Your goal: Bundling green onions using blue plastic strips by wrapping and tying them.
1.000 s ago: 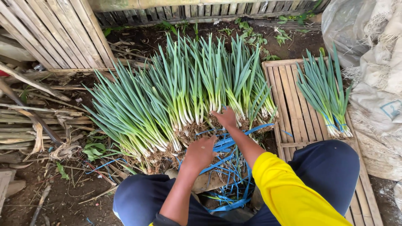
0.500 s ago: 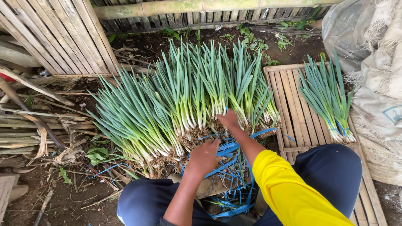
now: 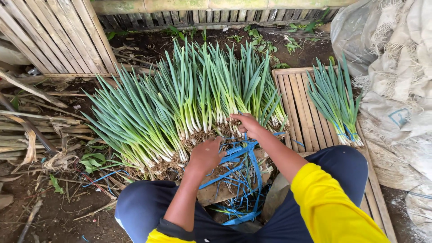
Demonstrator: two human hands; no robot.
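The fan of green onions [image 3: 189, 108] lay on the ground at twelve o'clock from the knees. The right hand [image 3: 247, 126] closed on stalks at their rooted ends; the left hand [image 3: 206, 155] rested curled over blue plastic strips [image 3: 240, 171], whether pinching one, unclear. Squaring the roots would likely bundle neater.

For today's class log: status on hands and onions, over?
Left hand on blue straps. Right hand at spring onion roots. Nothing in the way.

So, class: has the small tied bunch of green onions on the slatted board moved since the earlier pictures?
No. The small bunch lies in the same spot on the slatted board, roots at the same slats.
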